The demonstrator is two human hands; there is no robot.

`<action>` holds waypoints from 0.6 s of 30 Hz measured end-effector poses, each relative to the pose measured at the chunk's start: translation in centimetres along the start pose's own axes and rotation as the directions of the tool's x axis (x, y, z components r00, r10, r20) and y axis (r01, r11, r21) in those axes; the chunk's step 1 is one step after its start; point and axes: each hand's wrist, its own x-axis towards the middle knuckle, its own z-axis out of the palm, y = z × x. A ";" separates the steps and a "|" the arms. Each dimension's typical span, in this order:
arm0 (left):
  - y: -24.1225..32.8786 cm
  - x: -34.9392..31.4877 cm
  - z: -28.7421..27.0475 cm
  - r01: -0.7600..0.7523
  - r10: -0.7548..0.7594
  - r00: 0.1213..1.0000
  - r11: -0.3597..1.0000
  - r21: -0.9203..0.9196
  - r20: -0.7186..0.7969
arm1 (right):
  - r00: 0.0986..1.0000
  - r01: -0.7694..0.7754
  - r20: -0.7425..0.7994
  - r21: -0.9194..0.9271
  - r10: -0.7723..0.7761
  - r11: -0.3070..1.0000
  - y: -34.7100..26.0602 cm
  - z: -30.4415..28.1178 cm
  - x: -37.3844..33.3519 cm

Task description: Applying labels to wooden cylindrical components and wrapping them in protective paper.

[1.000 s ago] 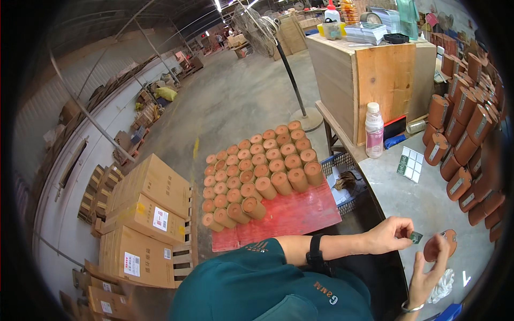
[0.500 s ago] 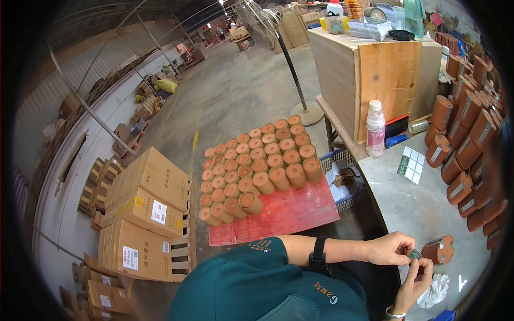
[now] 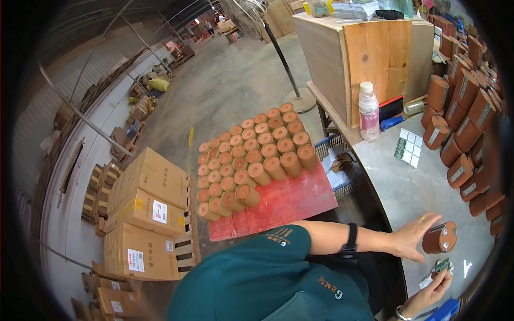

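Note:
My left hand (image 3: pixel 412 238), a dark watch on its wrist, reaches over the grey table with fingers spread. It is beside a short brown cylinder (image 3: pixel 436 239) with small metal fittings, close to its left side; whether they touch I cannot tell. Pinched in my right hand (image 3: pixel 436 286) is a small green label (image 3: pixel 443 265), held just below the cylinder. A white glove (image 3: pixel 426 281) lies partly hidden behind that hand. Farther up the table is a sheet of green and white labels (image 3: pixel 409 148).
Brown cylinders with metal strips (image 3: pixel 460 128) are stacked along the right side. A bottle (image 3: pixel 369 115) stands by a wooden box (image 3: pixel 375 64). To the left, rows of clay-coloured cylinders (image 3: pixel 257 144) stand on a red board (image 3: pixel 289 206), with cartons (image 3: pixel 147 214) beyond. A blue object (image 3: pixel 445 310) sits at lower right.
My hands have parted. The left has let go of the green label and opened beside the brown cylinder; the right has moved down and right, keeping the label. The view has shifted slightly.

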 end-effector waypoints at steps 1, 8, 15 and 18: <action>-1.1 1.0 1.2 0.000 0.001 1.000 1.000 -0.027 0.024 | 0.998 -0.014 -0.066 0.021 0.015 1.000 0.0 -0.3 -0.5; -4.5 4.0 0.3 -0.016 0.017 1.000 1.000 -0.024 0.012 | 1.000 0.005 0.028 0.053 -0.006 0.999 -4.4 3.4 -1.4; -2.6 5.4 1.7 0.052 -0.024 0.982 0.988 -0.147 0.185 | 0.995 -0.052 -0.077 0.214 0.070 0.975 -5.4 2.7 -1.8; -0.5 4.2 0.7 0.408 -0.301 0.909 0.778 -0.478 0.288 | 0.995 -0.057 -0.061 0.237 0.073 0.970 -5.0 2.6 -1.9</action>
